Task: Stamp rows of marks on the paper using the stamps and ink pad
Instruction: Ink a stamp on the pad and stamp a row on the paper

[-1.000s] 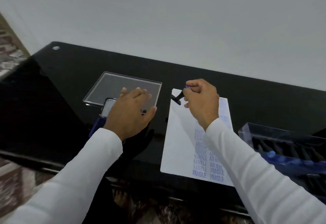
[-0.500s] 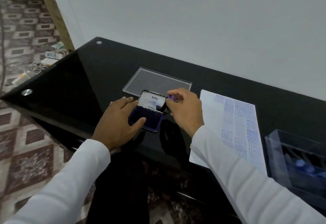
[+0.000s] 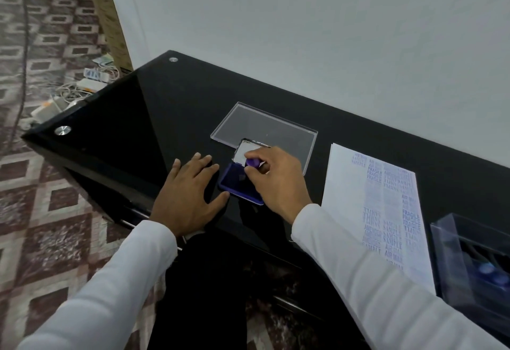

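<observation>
Your right hand (image 3: 276,178) pinches stamp (image 3: 252,162) down on ink pad (image 3: 237,184); left hand (image 3: 187,195) flat, steadying pad. Paper (image 3: 347,184) lies right, nearer stamping hand.

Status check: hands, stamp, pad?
Right hand grips purple stamp on open ink pad. Left hand flat beside pad. Nothing obstructing.

Home room: patterned floor tiles (image 3: 55,206), glossy black desk (image 3: 165,107), tangled chargers (image 3: 91,79).
</observation>
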A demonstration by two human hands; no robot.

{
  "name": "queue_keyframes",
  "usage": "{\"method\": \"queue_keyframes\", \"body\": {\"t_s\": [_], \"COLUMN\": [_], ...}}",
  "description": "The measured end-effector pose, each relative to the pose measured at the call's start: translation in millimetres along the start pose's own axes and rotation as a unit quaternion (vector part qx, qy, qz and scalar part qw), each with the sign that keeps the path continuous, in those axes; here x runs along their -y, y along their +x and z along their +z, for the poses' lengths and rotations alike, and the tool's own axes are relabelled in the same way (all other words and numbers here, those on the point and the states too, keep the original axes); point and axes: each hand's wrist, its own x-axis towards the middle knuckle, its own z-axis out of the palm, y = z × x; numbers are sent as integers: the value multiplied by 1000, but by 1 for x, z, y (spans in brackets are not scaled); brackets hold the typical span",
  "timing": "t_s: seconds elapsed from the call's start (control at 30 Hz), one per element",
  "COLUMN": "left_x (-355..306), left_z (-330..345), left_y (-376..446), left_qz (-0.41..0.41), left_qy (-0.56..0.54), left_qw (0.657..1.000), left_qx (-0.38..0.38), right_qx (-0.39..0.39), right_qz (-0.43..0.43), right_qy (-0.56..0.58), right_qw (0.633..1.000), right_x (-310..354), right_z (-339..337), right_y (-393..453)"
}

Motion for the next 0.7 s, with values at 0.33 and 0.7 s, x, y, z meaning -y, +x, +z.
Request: {"method": "queue_keyframes", "body": {"t_s": [0.33,0.7], "left_x": [2,3], "left_z": [5,7], "left_y": [0,0], "left_qz": [3,-1], "left_qy": [19,26], "left_qw": [1000,1000], "left_qx": [-17,-14], "right_qx": [32,73], "right_qz": [-9,-6], "right_qy": [-46,-49], "right_qw": [998,996], "right_x": [2,4], "right_z": [-1,-7], "right_y": [5,13]}}
